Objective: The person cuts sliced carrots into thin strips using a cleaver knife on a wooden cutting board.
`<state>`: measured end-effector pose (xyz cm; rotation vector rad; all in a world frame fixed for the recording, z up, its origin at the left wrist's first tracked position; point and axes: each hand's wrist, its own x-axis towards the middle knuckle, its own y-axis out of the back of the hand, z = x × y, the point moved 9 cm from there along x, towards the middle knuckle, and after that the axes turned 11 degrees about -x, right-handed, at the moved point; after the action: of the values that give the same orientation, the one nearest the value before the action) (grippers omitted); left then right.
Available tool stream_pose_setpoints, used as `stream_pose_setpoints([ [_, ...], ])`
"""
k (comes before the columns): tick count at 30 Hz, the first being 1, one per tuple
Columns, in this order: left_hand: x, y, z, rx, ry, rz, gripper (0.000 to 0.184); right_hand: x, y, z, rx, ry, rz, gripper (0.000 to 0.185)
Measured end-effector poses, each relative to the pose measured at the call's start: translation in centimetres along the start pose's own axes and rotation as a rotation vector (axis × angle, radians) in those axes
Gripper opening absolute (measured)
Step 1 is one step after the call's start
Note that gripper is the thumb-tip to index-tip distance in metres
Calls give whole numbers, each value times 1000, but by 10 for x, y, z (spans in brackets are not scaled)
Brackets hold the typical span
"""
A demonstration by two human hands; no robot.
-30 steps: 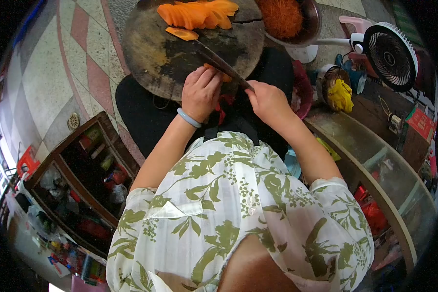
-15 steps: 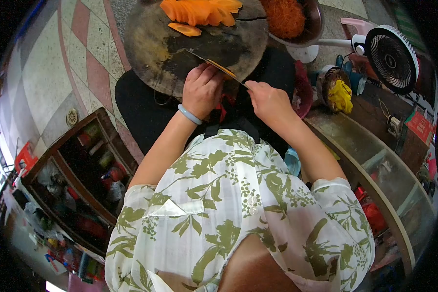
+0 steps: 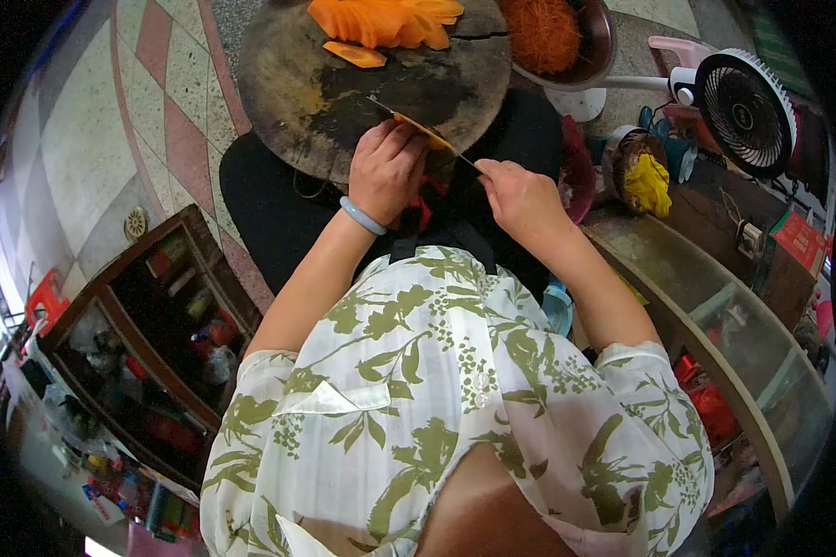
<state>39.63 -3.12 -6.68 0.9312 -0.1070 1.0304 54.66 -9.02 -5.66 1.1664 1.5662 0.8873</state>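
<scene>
My right hand (image 3: 520, 197) grips the handle end of a knife (image 3: 464, 158), whose thin blade slants up and left over the near edge of a round wooden chopping board (image 3: 293, 107). Curled fingers of my left hand (image 3: 385, 172) press on a piece of carrot (image 3: 437, 141) right beside the blade; most of this piece is hidden by the fingers and the knife. Farther back on the board lies a fanned row of carrot slices (image 3: 372, 23). One separate carrot slice (image 3: 355, 54) rests just in front of that row.
Beyond the board's right side stands a metal bowl (image 3: 606, 56) with shredded carrot (image 3: 543, 37). A white and black fan (image 3: 743, 113) is at the right, near a pot (image 3: 618, 167) with a yellow cloth (image 3: 650, 184). A glass-topped cabinet (image 3: 678, 255) flanks my right arm; an open-fronted wooden cabinet (image 3: 121, 320) stands left.
The knife and my right hand have shifted slightly to the right. My left hand stays in nearly the same place, and the slices on the board look unchanged.
</scene>
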Motion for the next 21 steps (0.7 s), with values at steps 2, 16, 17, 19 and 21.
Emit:
stream_pose_setpoints([
  [2, 0, 1, 0, -4, 0, 10, 30, 3, -3, -4, -36, 13, -10, 18],
  [16, 4, 5, 4, -6, 4, 6, 28, 2, 0, -1, 100, -30, 37, 20],
  [17, 3, 3, 4, -3, 3, 1, 28, 0, 1, -1, 85, -25, 24, 20],
  [19, 2, 2, 2, 9, 3, -7, 28, 1, 0, -2, 43, -18, 5, 21],
  [21, 1, 3, 1, -1, 8, -3, 29, 3, -3, -5, -7, -14, -9, 21],
])
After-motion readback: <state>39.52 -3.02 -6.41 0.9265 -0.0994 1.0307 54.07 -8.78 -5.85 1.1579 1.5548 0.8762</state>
